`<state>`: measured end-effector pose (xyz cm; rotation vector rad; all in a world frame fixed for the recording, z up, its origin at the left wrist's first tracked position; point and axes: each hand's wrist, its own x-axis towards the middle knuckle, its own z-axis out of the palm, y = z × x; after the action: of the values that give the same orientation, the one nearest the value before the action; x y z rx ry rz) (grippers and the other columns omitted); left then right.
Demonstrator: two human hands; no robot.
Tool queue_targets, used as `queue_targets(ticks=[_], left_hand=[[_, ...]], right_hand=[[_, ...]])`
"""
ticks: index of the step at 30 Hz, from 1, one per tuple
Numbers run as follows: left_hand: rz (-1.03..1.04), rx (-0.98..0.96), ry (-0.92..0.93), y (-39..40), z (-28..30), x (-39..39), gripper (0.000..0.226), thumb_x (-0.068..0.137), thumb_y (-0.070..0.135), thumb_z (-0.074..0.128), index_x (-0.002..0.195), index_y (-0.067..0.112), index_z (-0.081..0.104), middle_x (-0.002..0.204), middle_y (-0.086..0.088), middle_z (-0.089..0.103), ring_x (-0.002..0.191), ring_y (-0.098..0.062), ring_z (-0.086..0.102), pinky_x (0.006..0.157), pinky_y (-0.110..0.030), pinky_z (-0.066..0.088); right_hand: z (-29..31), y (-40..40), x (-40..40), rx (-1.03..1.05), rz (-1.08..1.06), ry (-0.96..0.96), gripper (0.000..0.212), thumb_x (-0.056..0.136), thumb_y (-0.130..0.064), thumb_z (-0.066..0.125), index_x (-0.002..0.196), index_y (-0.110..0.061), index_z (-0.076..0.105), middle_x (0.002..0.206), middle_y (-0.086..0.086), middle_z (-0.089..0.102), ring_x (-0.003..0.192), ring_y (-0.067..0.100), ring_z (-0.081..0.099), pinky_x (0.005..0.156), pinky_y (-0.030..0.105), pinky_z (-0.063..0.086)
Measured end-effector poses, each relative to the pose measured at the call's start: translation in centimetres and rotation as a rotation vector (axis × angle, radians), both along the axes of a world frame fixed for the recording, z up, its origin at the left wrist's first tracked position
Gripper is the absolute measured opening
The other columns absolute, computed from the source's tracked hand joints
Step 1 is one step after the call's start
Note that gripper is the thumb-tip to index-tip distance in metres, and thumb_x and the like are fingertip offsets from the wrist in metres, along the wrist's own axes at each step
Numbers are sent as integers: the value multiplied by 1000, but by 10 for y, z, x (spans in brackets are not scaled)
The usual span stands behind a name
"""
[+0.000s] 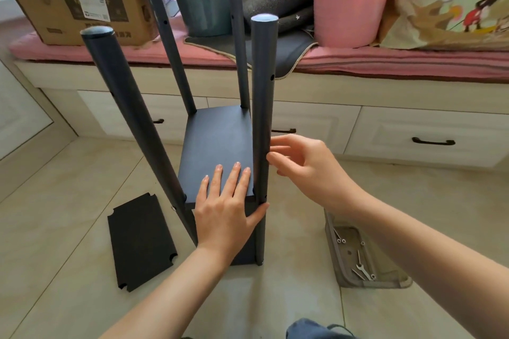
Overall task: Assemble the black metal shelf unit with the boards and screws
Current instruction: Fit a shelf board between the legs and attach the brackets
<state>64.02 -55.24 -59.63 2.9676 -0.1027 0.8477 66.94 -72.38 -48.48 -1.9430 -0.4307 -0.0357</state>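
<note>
The black shelf unit stands on the tiled floor with several dark tubular posts rising towards me. A black board (217, 143) sits between the posts. My left hand (228, 203) lies flat on the near edge of that board, fingers straight, thumb against the near right post (263, 107). My right hand (305, 165) is beside that post at mid height, fingers loosely bent, fingertips touching or just off the tube, holding nothing. A spare black board (141, 242) with notched corners lies flat on the floor at the left.
A grey tray (366, 285) on the floor at the right holds small wrenches and screws. Behind the shelf runs a white drawer bench (385, 129) with a pink cushion, carrying a cardboard box (68, 0), rolled mats and a printed pillow.
</note>
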Motion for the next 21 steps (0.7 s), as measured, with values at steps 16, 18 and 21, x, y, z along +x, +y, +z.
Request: queue_targets(ticks=[16,18,21], left_hand=[[2,10,-27,-1,1,-2,69,87,62,66,140,17,59,146,-5,56,138,-34,48,111,-54,41],[2,16,-33,-1,1,-2,69,87,62,65,140,18,60,146,-4,56,138,-34,48,111,-53,41],[3,17,-30,-1,1,-1,69,88,63,63,140,19,59,146,-4,55,139,-33,48,112,-53,40]], right_hand=[[-218,-87,-11,-672,-338,711,63,101,-24,52,147,5,22,148,24,39,135,38,41,107,41,38],[-227,-85,-14,-695,-341,736,57,100,-16,47,146,4,19,144,26,42,131,41,45,104,42,41],[-232,-80,-16,-720,-354,709,57,94,-1,38,147,1,18,137,26,48,124,41,49,99,43,41]])
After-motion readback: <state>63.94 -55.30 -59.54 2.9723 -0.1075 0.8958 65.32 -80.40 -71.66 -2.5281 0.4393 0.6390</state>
